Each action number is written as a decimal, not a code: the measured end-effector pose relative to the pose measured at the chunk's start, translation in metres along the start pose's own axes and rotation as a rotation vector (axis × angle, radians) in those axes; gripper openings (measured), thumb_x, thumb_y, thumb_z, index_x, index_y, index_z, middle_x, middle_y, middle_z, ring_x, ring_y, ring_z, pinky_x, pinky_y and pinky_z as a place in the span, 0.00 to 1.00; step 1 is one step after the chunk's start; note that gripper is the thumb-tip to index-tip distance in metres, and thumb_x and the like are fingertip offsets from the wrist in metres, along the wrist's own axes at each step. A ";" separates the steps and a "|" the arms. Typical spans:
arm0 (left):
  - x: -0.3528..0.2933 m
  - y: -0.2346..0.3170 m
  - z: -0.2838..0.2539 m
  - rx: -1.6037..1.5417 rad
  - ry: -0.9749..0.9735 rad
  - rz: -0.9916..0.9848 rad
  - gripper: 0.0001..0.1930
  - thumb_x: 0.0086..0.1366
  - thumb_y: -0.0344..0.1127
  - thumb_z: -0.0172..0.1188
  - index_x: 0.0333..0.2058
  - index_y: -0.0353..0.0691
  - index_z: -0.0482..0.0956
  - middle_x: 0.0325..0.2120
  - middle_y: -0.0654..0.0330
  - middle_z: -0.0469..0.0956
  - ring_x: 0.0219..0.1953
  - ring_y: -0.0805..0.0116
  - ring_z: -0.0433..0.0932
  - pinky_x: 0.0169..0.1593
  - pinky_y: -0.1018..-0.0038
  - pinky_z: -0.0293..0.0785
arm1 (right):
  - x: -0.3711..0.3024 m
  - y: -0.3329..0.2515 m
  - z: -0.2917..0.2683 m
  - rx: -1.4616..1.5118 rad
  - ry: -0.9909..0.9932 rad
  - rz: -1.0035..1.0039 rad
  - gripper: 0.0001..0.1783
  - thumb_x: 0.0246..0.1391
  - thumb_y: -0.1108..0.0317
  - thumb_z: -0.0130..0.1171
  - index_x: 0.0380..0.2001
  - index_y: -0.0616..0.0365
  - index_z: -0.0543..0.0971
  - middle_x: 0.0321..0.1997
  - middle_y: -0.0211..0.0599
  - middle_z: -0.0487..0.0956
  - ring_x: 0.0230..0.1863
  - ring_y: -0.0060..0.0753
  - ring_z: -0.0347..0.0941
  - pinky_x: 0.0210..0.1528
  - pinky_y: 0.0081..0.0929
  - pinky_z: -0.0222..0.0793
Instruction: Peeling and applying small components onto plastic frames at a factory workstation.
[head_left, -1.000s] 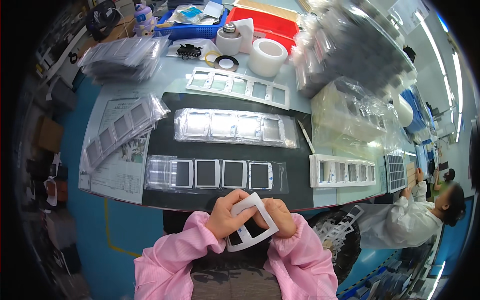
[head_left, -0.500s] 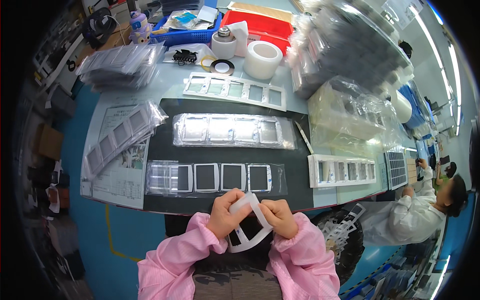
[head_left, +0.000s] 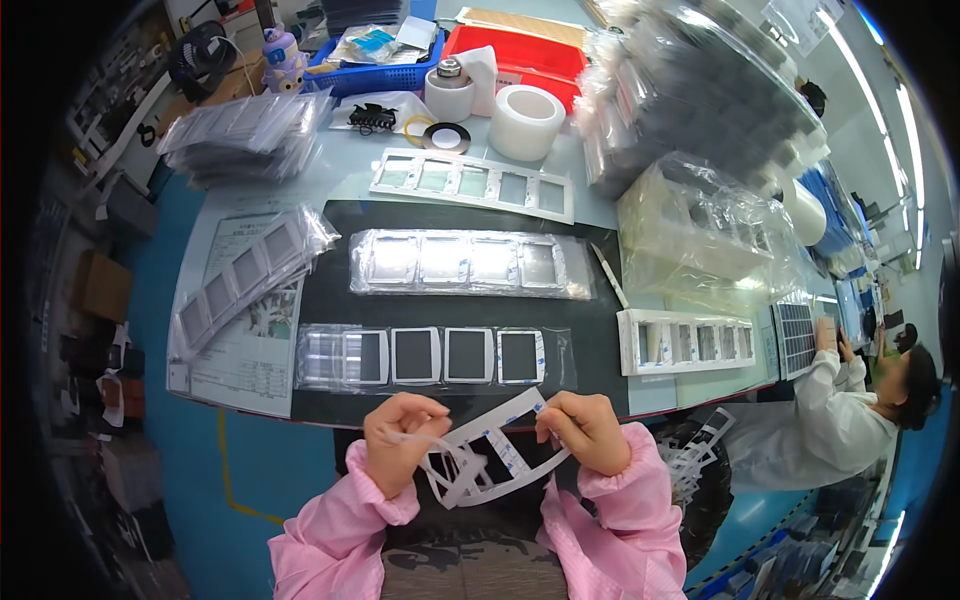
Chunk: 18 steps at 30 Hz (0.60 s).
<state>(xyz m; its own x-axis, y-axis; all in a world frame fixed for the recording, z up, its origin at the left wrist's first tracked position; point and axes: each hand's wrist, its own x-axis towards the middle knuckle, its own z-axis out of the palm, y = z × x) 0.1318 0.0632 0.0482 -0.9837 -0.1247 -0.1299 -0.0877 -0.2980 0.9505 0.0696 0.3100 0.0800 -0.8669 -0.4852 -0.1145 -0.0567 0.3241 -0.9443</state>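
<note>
My right hand [head_left: 588, 430] pinches the upper right end of a white multi-window frame strip [head_left: 507, 453] just off the table's front edge. Blue marks show on its crossbar. My left hand [head_left: 402, 440] has its fingers closed on a thin, flimsy white strip [head_left: 462, 472], which curls and hangs over the frame's left end. Whether the thin strip is still joined to the frame, I cannot tell. Beyond my hands, a row of white frames on clear film [head_left: 441, 357] lies on the black mat [head_left: 590, 385].
Bagged frames [head_left: 470, 264] lie mid-mat, a white pen-like tool [head_left: 608, 275] beside them. Stacked white frames [head_left: 690, 370] stand to the right; bagged stacks [head_left: 240, 130] sit far left. A tape roll [head_left: 526, 125] stands at the back. A waste bag [head_left: 705, 500] and a co-worker [head_left: 835, 425] are at right.
My hands have moved apart, the left one leftward and the right one rightward. The frame now lies flatter and more spread out, and a loose thin strip shows at my left hand.
</note>
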 end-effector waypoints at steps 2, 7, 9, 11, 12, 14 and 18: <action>-0.003 0.001 -0.011 -0.025 -0.031 0.012 0.06 0.64 0.24 0.59 0.40 0.34 0.80 0.19 0.73 0.71 0.22 0.87 0.63 0.27 0.86 0.58 | -0.003 -0.003 -0.004 -0.030 -0.016 -0.029 0.11 0.63 0.67 0.56 0.29 0.62 0.80 0.19 0.33 0.79 0.18 0.23 0.73 0.23 0.21 0.67; 0.015 0.004 0.004 0.323 -0.403 0.236 0.18 0.74 0.40 0.48 0.51 0.32 0.76 0.38 0.57 0.79 0.39 0.73 0.76 0.43 0.75 0.71 | 0.008 -0.017 0.011 -0.096 -0.146 -0.161 0.09 0.61 0.68 0.58 0.29 0.61 0.79 0.20 0.35 0.78 0.20 0.32 0.75 0.25 0.24 0.69; 0.012 0.008 0.006 0.164 -0.547 -0.136 0.17 0.74 0.39 0.48 0.50 0.32 0.77 0.31 0.59 0.81 0.35 0.75 0.78 0.42 0.77 0.72 | 0.014 -0.015 0.018 -0.330 -0.069 -0.344 0.05 0.58 0.72 0.59 0.29 0.60 0.80 0.17 0.31 0.77 0.18 0.28 0.75 0.23 0.23 0.69; 0.011 0.011 0.007 0.187 -0.457 -0.216 0.15 0.74 0.37 0.49 0.47 0.32 0.79 0.23 0.62 0.80 0.29 0.78 0.77 0.36 0.80 0.72 | 0.017 -0.011 0.020 -0.366 -0.049 -0.422 0.04 0.53 0.73 0.64 0.33 0.59 0.81 0.22 0.34 0.78 0.21 0.32 0.76 0.23 0.26 0.68; 0.013 0.011 0.008 0.173 -0.414 -0.216 0.13 0.73 0.34 0.50 0.45 0.31 0.79 0.23 0.61 0.80 0.28 0.78 0.77 0.34 0.81 0.71 | 0.019 -0.017 0.023 -0.395 0.090 -0.472 0.08 0.49 0.73 0.66 0.35 0.58 0.82 0.26 0.34 0.79 0.23 0.34 0.75 0.24 0.27 0.68; 0.012 0.012 0.010 0.149 -0.358 -0.228 0.13 0.72 0.32 0.51 0.45 0.29 0.80 0.23 0.60 0.81 0.27 0.78 0.78 0.32 0.82 0.72 | 0.022 -0.024 0.020 -0.510 0.175 -0.615 0.20 0.39 0.73 0.71 0.40 0.55 0.83 0.35 0.34 0.79 0.28 0.36 0.74 0.27 0.30 0.68; 0.014 0.005 0.010 0.189 -0.366 -0.114 0.11 0.69 0.32 0.56 0.42 0.31 0.83 0.26 0.58 0.83 0.27 0.77 0.80 0.33 0.81 0.74 | 0.029 -0.019 0.025 -0.604 0.155 -0.674 0.17 0.39 0.72 0.69 0.38 0.54 0.82 0.33 0.30 0.77 0.28 0.33 0.71 0.29 0.30 0.65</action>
<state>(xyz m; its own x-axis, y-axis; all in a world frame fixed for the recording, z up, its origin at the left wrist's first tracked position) 0.1160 0.0691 0.0539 -0.9538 0.2535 -0.1611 -0.1934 -0.1078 0.9752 0.0578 0.2695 0.0868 -0.6106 -0.6255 0.4858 -0.7859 0.4029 -0.4691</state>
